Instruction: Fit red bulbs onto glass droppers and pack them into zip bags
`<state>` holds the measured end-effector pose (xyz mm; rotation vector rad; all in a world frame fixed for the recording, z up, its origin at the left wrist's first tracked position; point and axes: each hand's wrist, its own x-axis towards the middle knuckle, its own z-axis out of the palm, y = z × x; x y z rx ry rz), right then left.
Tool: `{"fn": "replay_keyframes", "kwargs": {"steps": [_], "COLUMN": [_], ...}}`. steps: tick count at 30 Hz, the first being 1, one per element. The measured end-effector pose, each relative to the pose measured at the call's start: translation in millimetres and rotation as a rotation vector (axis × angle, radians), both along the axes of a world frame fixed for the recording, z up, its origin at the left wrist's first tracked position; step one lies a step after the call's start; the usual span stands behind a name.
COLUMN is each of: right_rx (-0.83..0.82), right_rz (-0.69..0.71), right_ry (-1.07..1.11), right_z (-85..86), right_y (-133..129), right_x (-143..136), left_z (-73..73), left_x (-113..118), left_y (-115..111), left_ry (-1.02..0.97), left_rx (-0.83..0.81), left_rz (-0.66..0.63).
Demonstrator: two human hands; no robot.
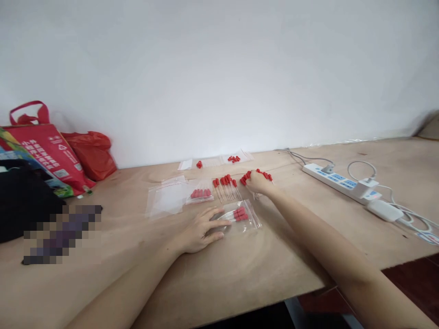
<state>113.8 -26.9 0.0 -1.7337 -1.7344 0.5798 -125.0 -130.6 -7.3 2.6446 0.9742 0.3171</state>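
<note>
My left hand (204,229) lies with its fingers spread on the left end of a clear zip bag (252,218). Several glass droppers with red rubber bulbs (241,213) are inside this bag. Farther back, my right hand (257,183) is bent over a row of red-bulbed droppers (245,177), fingertips pinched at their bulbs; the hand hides part of the row. Between both hands lies another group of loose droppers (226,185), bulbs pointing to the wall. A second filled zip bag (200,193) sits left of that group.
Flat zip bags (166,198) are stacked to the left. By the wall lie bags with red bulbs (234,159). A white power strip (338,182) with chargers and cables stands at right. A red shopping bag (51,153) and a black item (27,205) are at far left.
</note>
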Motion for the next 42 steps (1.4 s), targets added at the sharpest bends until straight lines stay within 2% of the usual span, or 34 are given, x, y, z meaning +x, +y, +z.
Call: {"fn": "replay_keyframes", "kwargs": {"steps": [3, 6, 9, 12, 20, 25, 32, 42], "right_rx": [0.034, 0.089, 0.104, 0.064, -0.002, 0.041, -0.126, -0.243], "right_rz": [-0.048, -0.058, -0.086, -0.085, 0.010, -0.067, -0.047, -0.113], "right_ry": [0.082, 0.442, 0.699, 0.824, 0.872, 0.991, 1.115, 1.187], "right_z": [-4.9, -19.2, -32.5, -37.7, -34.5, -33.9, -25.9, -20.6], "right_y": [-15.4, -34.5, -48.2, -55.7, -76.2, -76.7, -78.6, -80.4], "right_x": [24.2, 35.8, 33.2, 24.6, 6.7, 3.4, 9.2, 12.8], "left_z": [-0.3, -1.1, -1.1, -0.5, -2.3, -2.0, -2.4, -6.2], "left_x": [0.6, 0.6, 0.7, 1.0, 0.9, 2.0, 0.7, -0.5], "left_y": [0.1, 0.8, 1.1, 0.7, 1.2, 2.1, 0.9, 1.7], "left_ry": [0.011, 0.010, 0.004, 0.009, 0.003, 0.024, 0.001, -0.031], "left_rx": [0.005, 0.009, 0.003, 0.001, 0.006, 0.003, -0.006, 0.004], "left_rz": [0.009, 0.008, 0.009, 0.018, 0.015, 0.032, 0.070, 0.107]}}
